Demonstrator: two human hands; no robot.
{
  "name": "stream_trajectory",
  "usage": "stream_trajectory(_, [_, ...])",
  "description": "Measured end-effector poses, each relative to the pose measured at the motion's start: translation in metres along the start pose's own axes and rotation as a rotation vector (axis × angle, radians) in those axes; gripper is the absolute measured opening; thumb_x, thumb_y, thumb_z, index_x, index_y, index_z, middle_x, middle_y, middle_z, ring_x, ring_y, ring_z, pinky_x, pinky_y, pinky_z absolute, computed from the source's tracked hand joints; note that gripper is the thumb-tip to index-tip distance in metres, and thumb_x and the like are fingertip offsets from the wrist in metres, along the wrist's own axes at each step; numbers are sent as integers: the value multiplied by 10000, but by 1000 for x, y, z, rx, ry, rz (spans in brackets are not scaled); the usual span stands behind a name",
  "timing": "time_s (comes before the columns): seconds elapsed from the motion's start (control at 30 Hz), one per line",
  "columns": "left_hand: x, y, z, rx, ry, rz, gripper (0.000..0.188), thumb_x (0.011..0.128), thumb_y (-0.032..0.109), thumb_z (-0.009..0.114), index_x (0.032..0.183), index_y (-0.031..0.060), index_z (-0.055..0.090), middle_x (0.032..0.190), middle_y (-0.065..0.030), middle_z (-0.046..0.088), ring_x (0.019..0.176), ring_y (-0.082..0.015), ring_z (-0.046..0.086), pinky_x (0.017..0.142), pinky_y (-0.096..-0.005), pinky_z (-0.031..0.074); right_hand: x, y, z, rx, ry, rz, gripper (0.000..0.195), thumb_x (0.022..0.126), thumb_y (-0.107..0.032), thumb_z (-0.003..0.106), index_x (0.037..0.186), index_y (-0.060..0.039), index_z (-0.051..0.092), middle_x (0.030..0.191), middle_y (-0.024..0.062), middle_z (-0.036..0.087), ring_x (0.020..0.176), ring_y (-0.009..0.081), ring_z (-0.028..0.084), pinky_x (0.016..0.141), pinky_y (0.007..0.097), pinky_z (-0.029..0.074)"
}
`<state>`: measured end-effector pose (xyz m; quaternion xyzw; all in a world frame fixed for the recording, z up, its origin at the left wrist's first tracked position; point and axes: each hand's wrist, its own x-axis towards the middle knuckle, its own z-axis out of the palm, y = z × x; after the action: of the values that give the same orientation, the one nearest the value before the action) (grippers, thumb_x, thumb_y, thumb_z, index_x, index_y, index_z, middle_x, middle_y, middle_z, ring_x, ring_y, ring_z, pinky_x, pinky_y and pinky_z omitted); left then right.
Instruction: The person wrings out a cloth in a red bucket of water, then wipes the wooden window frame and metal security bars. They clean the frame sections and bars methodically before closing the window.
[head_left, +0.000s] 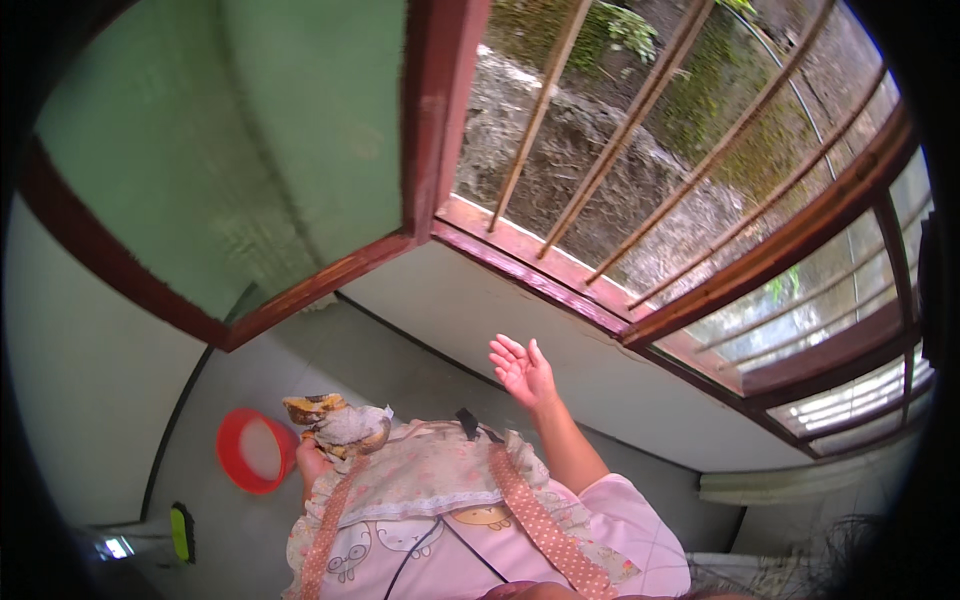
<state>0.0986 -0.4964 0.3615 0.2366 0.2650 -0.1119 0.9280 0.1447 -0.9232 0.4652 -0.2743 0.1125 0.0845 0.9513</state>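
My left hand (312, 459), low in the view, is closed around a crumpled cloth (349, 429) with grey, yellow and brown patches, held in front of my apron. Part of its fingers is hidden by the cloth. Just left of that hand, a red plastic bucket (287, 448) with whitish liquid inside stands on the floor. My right hand (523, 373) is raised, palm up and fingers apart, with nothing in it, before the white wall below the barred window.
A red-framed window sash with a green pane (322, 150) swings inward at upper left. Metal bars (626, 139) cross the window opening, above a reddish sill (525, 281). A green brush (180, 532) lies on the floor at lower left. A curtain (780, 484) hangs at right.
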Motion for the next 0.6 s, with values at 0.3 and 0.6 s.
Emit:
stream_trajectory(0.3, [10,-6,-38,-109,158,206,361,851,137,449,1156,-7,579,1197,-162,597,1107,-324,577,964,-490,464,82,42,29,-455,-335,189,303,924,-247,563,1095,0,609,983,142,677,820,291,655,751,380,543])
stream_trajectory(0.6, [-35,13,-27,96,232,248,338,862,147,437,1118,-24,579,1147,-152,608,1058,-316,594,934,-481,480,147,144,122,-2008,-612,-401,821,809,-338,697,1437,-25,270,1278,257,502,1155,368,528,914,437,481])
